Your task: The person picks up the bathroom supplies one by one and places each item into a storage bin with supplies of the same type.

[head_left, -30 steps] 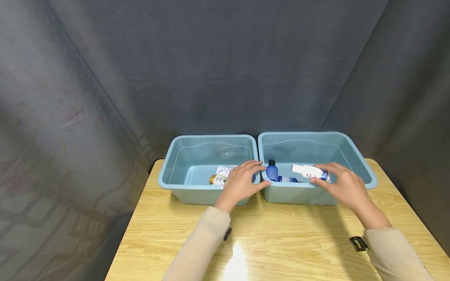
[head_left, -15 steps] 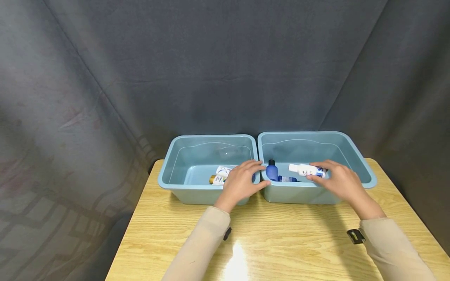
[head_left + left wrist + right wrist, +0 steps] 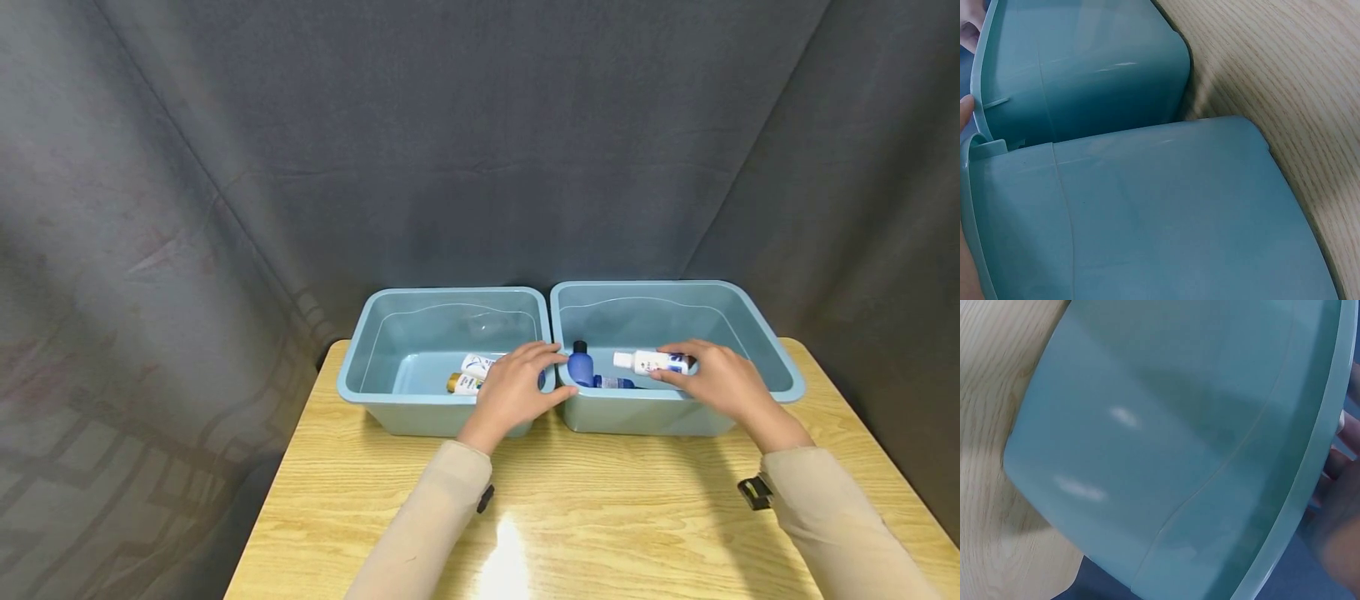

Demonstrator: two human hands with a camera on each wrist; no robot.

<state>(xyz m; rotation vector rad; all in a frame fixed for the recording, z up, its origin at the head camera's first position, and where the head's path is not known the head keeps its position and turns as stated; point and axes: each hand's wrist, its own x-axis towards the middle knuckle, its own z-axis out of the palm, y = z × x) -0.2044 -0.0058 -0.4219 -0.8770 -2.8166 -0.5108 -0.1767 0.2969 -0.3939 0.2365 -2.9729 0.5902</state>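
My right hand (image 3: 722,380) pinches a white bottle (image 3: 647,362) with a white cap and blue print, lying sideways inside the right blue bin (image 3: 675,417). A round blue bottle (image 3: 580,367) with a black cap and a smaller dark-blue bottle (image 3: 613,383) lie left of it in that bin. Over the near inner corner of the left bin (image 3: 420,417), my left hand (image 3: 516,387) stays with loosely bent fingers and no object in its grasp; its fingertips reach the adjoining rims. The right wrist view shows mostly the bin's outer wall (image 3: 1166,437), which hides the bottle.
A white bottle (image 3: 477,365) and a gold-capped one (image 3: 465,384) lie in the left bin, partly covered by my left hand. Both bins stand side by side on a wooden table (image 3: 600,500). Grey curtains (image 3: 480,150) hang behind and at the sides.
My right hand has moved slightly left with the white bottle, which has become more level. The left hand and both bins have stayed in place.
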